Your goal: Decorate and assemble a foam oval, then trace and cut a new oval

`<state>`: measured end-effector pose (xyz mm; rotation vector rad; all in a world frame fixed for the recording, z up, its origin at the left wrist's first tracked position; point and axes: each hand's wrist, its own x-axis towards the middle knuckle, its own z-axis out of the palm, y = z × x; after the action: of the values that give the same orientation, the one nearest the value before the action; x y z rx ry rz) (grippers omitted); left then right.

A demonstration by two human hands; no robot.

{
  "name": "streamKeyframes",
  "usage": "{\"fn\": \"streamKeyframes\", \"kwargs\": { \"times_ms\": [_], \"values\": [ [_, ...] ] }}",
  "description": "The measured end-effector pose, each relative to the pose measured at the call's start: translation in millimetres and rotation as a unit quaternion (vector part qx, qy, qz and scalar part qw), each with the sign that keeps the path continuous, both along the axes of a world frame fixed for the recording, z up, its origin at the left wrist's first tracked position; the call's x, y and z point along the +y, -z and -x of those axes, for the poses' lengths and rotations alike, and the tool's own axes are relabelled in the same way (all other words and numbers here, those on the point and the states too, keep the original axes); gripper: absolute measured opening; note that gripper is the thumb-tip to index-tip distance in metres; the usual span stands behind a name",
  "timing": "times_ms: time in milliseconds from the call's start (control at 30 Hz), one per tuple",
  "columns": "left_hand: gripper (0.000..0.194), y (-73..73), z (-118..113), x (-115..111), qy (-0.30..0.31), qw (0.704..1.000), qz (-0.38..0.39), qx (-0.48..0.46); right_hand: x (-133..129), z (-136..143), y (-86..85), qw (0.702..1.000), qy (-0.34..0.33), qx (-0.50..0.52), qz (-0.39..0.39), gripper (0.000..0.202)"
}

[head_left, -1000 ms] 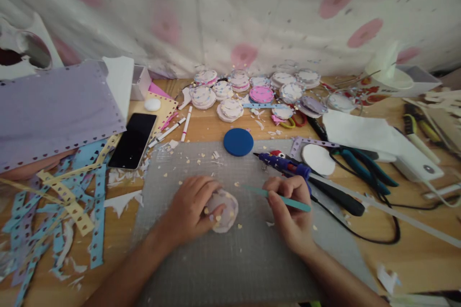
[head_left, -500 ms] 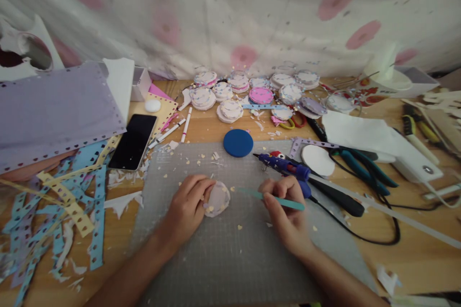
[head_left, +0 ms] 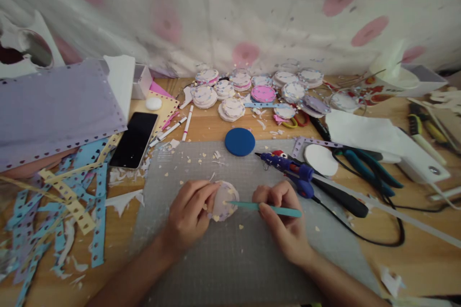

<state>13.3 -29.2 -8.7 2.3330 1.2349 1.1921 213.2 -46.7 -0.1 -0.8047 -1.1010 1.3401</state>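
My left hand is closed on the left edge of a round white paper disc, whose rim carries small yellow and lilac pieces. In my right hand are thin turquoise tweezers, pinched between thumb and fingers. Their tip reaches the right side of the disc; whether it grips a piece there is too small to tell. Under both hands lies a grey cutting mat with tiny cream hearts scattered on it. A blue round disc rests beyond the hands.
Right of my hands lie a blue glue gun with its cord, a white disc and teal-handled pliers. Punched paper strips and a phone are at left. Several decorated discs line the back.
The tweezers' tip has moved left from the mat beside the disc onto its right side. My left hand has turned the disc and shifted it slightly right.
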Motion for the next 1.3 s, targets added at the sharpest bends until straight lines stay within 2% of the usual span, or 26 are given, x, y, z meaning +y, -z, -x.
{"fn": "streamKeyframes", "kwargs": {
  "times_ms": [267, 1000, 1300],
  "values": [
    [0.033, -3.5, -3.6, -0.6, -0.009, 1.000, -0.007, -0.011, -2.2, 0.5, -2.1, 1.000, -0.007, -0.015, -0.009, 0.021],
    [0.031, -2.6, -6.3, -2.2, -0.009, 1.000, -0.011, 0.002, 0.8, -1.9, 0.3, 1.000, -0.020, 0.007, 0.020, 0.022],
    [0.030, -4.6, -6.2, -0.5, -0.010, 1.000, -0.014, -0.002, 0.8, -2.0, -0.6, 1.000, 0.003, 0.000, 0.015, 0.023]
  ]
}}
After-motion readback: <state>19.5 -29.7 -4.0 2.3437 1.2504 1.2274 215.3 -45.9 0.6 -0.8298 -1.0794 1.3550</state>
